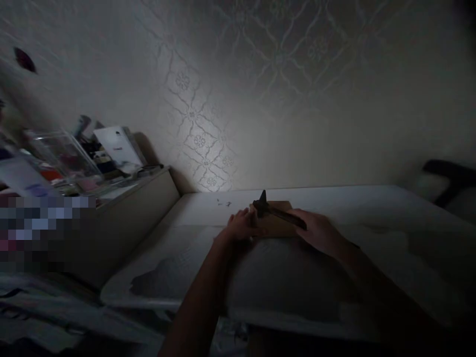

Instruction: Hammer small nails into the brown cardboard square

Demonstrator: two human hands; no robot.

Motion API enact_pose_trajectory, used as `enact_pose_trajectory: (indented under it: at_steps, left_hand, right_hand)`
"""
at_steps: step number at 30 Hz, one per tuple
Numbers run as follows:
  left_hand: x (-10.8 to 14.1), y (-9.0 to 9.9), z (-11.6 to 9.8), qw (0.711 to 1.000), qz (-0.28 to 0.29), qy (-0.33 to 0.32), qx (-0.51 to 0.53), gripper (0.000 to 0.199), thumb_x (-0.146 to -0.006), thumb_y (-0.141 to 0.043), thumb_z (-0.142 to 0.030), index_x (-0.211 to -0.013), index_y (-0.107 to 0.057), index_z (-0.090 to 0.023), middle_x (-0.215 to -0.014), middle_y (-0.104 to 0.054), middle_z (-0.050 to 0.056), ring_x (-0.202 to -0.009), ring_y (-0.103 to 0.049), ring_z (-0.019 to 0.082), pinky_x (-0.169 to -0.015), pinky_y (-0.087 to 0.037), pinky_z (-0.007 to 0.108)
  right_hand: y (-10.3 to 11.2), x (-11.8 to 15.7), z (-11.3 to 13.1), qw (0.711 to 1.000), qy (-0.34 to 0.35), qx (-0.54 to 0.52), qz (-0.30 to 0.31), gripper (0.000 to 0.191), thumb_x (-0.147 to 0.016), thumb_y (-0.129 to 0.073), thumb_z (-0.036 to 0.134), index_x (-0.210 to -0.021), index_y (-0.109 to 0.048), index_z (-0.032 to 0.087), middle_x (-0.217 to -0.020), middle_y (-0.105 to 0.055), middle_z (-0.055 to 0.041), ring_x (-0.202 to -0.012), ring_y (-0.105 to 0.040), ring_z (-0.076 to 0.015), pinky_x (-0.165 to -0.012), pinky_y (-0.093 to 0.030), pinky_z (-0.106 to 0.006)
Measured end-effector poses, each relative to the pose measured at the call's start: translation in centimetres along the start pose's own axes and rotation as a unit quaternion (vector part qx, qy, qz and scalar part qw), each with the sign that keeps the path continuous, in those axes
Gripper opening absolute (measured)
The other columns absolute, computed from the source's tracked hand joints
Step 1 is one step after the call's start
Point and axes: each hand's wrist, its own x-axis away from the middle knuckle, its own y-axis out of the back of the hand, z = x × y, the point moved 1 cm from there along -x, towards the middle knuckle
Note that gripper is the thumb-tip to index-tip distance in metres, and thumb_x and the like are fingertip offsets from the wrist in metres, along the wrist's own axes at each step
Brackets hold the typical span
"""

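A dark hammer (pixel 282 214) is held by its handle in my right hand (pixel 322 233), whose fingers are wrapped round it. Its head hangs over the left part of a light brown wooden board (pixel 277 228) on the white table (pixel 208 210). My left hand (pixel 241 225) rests at the board's left edge, close by the hammer head, with its fingers bent. Whether those fingers hold anything is too dark and blurred to tell. A few tiny dark pieces (pixel 224 203) lie on the table behind my left hand.
At the left stands a cabinet (pixel 145 218) with a white box (pixel 118 146), a clear plastic container (pixel 67 153) and clutter on top. A patterned wall (pixel 297 124) rises behind the table. Something dark (pixel 451 173) juts in at the right edge.
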Motion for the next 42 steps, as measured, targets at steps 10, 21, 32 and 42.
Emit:
enact_pose_trajectory:
  at_steps: [10,21,32,42]
  left_hand:
    - [-0.27,-0.41,0.32,1.0,-0.008,-0.005,0.0,0.087,-0.076,-0.054,-0.068,-0.146,-0.028,-0.024,-0.154,-0.027,0.011,-0.141,-0.023,0.032,-0.113,-0.019,0.049]
    - [-0.09,-0.13,0.07,1.0,-0.003,-0.002,-0.007,0.083,-0.076,-0.054,-0.067,-0.144,-0.03,-0.026,-0.154,-0.027,0.01,-0.141,-0.023,0.031,-0.113,-0.018,0.05]
    - [0.16,-0.03,-0.05,1.0,-0.002,0.005,-0.005,0.085,-0.076,-0.052,-0.069,-0.146,-0.028,-0.026,-0.155,-0.025,0.01,-0.142,-0.021,0.032,-0.113,-0.017,0.05]
    - [0.03,-0.11,0.03,1.0,0.002,0.011,-0.007,0.086,-0.076,-0.053,-0.069,-0.146,-0.027,-0.027,-0.156,-0.023,0.01,-0.142,-0.019,0.031,-0.114,-0.015,0.05]
  right_hand:
    - [0.12,0.01,0.12,1.0,-0.01,-0.005,0.004,0.042,-0.077,-0.05,0.011,-0.116,-0.058,0.023,-0.111,-0.069,-0.0054,-0.097,-0.065,-0.0214,-0.085,-0.05,-0.032]
    - [0.06,-0.02,0.08,1.0,-0.013,-0.018,-0.003,0.041,-0.077,-0.05,0.011,-0.115,-0.059,0.023,-0.111,-0.069,-0.0052,-0.099,-0.065,-0.0214,-0.087,-0.049,-0.033]
    - [0.18,-0.02,0.25,0.999,-0.011,-0.032,-0.013,0.041,-0.077,-0.051,0.011,-0.114,-0.061,0.025,-0.108,-0.07,-0.004,-0.096,-0.066,-0.0209,-0.084,-0.051,-0.032]
    - [0.26,-0.02,0.37,1.0,-0.012,-0.022,-0.002,0.038,-0.08,-0.049,0.013,-0.115,-0.06,0.023,-0.109,-0.07,-0.0053,-0.096,-0.066,-0.0206,-0.084,-0.05,-0.031]
